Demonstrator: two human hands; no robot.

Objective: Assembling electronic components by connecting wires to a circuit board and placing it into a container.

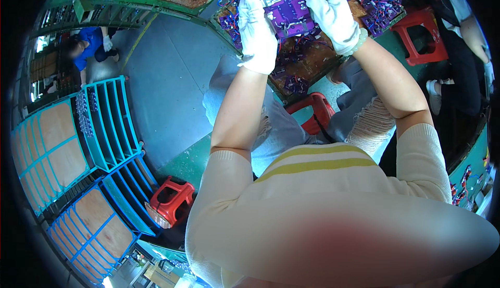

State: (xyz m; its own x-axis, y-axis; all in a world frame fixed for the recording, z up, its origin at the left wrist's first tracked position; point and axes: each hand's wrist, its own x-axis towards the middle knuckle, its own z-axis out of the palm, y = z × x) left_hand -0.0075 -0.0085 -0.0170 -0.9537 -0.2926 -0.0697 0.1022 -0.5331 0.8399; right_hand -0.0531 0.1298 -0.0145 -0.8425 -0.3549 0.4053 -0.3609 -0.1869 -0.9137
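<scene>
Both my hands wear white gloves and hold up one purple circuit board (289, 13) over the workbench. My left hand (255, 33) grips the board's left edge with its fingers closed. At the upper right corner of the board, my right hand (331, 17) pinches the edge between thumb and fingers. Pale silver strips and solder areas show along the board's upper part. Beneath and around it, many purple boards with red and blue wires (372, 6) lie heaped on the brown bench top (312, 58).
A red stool (423, 37) stands right of the bench, near another person's dark-trousered legs (458, 79). Another red stool (172, 200) is at the lower left, beside teal racks (112, 126) and blue racks (94, 225). A person in blue (89, 48) is at the far left.
</scene>
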